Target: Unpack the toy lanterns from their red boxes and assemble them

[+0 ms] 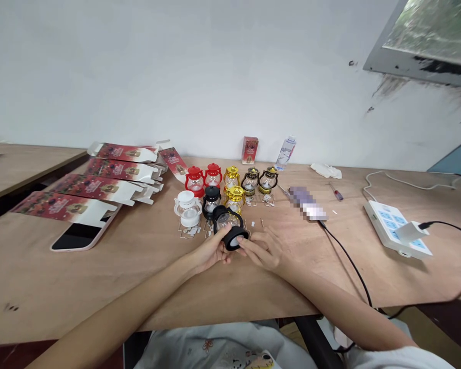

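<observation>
A small black toy lantern [229,224] lies tipped toward me on the wooden table [146,277], its round base facing me. My left hand [211,251] grips it from the left, fingers curled round the base. From the right, the fingertips of my right hand [263,248] pinch the rim of the base. Just behind stand several more toy lanterns: white [187,207], black [211,200], two red [203,178], gold [233,192] and dark bronze ones [259,179]. Small loose parts [255,223] lie beside them.
Flattened red cartons [96,187] lie at the left over a phone [80,236]. A small red box [250,149] and a water bottle [285,152] stand by the wall. A screwdriver [336,192], a white cloth [326,170], a power strip [395,225] and a black cable [349,266] sit right.
</observation>
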{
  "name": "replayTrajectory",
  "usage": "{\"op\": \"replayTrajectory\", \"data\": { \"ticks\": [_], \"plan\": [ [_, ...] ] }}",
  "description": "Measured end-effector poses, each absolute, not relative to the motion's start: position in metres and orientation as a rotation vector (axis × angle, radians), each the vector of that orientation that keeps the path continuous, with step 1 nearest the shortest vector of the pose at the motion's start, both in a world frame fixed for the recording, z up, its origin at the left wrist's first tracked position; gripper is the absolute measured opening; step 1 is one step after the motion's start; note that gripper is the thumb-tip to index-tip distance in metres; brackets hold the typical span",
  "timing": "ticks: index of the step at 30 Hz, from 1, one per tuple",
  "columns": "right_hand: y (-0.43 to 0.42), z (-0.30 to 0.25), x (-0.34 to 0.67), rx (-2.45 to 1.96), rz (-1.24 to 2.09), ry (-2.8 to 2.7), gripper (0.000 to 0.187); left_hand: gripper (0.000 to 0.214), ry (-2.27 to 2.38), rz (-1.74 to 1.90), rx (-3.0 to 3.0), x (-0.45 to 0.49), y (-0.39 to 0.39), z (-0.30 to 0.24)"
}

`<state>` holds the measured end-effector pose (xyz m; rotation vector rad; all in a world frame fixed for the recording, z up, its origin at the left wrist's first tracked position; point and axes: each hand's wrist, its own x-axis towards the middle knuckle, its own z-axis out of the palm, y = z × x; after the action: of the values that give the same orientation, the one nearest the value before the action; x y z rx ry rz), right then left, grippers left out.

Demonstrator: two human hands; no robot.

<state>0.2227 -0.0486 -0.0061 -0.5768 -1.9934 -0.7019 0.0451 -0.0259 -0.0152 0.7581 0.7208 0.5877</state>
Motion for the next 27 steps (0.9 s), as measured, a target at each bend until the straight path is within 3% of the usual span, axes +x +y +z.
{"op": "replayTrajectory", "data": {
  "ticks": [11, 20, 27],
  "plan": [
    [-0.047, -0.005, 0.224, -0.542, -0.571, -2.014, 0.017, 0.044, 0.745, 0.597, 0.814, 0.045, -0.029, -0.012],
    [-0.049, -0.009, 0.223, -0.545, -0.223, -2.000, 0.012, 0.043, 0.782, 0.632, 0.778, 0.047, -0.030, -0.014],
    [-0.026, -0.016, 0.245, -1.010, 0.003, -1.702, 0.011, 0.057, 0.685, 0.662, 0.746, 0.041, -0.026, -0.005]
  ]
}}
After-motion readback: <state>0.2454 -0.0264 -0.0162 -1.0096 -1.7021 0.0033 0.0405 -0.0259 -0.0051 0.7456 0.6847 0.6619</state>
